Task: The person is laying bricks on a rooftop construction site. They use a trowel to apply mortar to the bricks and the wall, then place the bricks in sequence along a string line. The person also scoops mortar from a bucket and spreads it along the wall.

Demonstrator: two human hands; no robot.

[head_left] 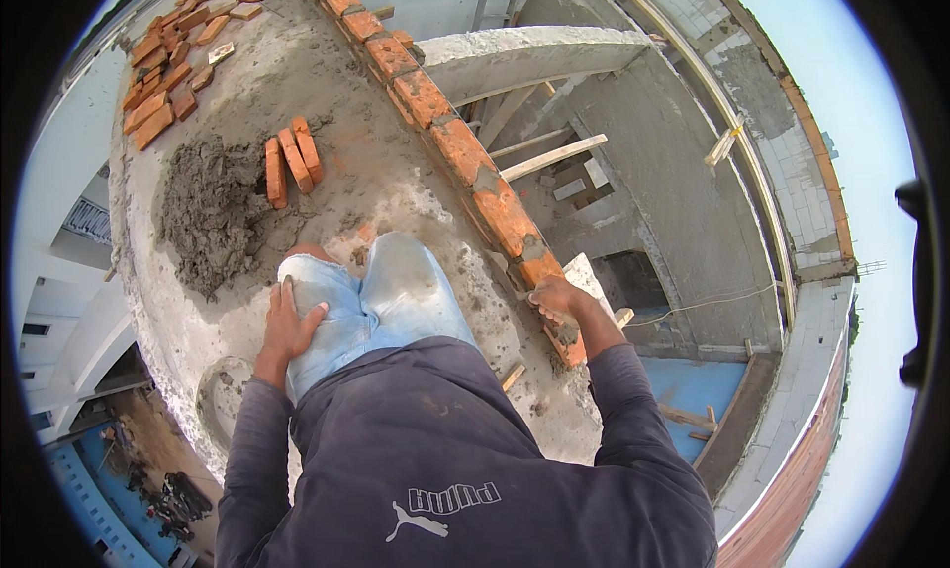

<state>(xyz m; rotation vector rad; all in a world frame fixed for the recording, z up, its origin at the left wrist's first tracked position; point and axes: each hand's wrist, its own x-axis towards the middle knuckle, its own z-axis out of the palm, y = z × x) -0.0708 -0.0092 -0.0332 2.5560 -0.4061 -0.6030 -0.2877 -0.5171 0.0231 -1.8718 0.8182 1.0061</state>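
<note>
My left hand [287, 326] rests flat on my left thigh, over light blue jeans [341, 296], its fingers apart and holding nothing. To the right, my right hand [556, 299] is closed at the near end of a low row of orange bricks [463, 152]. What its curled fingers grip is too small and hidden to make out. Grey mortar fills the joints between those bricks. Ahead of my left knee lies a heap of wet mortar [210, 207]. Several loose bricks [295, 160] lean side by side at the heap's right edge.
A pile of loose bricks [163, 78] lies at the far left of the concrete slab [396, 207]. Beyond the brick row is a drop, with wooden planks [554, 157] and a concrete beam [529, 58] across it. The slab's left edge also drops off, toward ground far below.
</note>
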